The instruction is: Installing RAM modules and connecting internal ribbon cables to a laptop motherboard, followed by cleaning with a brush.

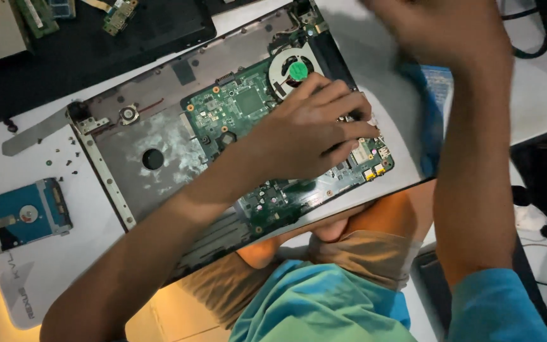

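I see an opened laptop base lying tilted on the white desk, and I take it as the landmark. The green motherboard sits in the right half of that base, with the cooling fan at its upper corner. My left hand rests on the right part of the motherboard, just below the fan, fingers curled downward and pressing toward the board edge near the yellow connectors; whether its grip is clamped on anything I cannot tell, since the fingertips are hidden. My right hand is raised above the upper right edge of the base, blurred, so its grip cannot be read either. To the left of the base lie a blue hard drive and scattered small screws; above the base sits a dark laptop cover. In my judgement the motherboard is light, thin, stiff and fragile: it should be held by its bare edges, never by components, and lifted evenly to avoid flexing.
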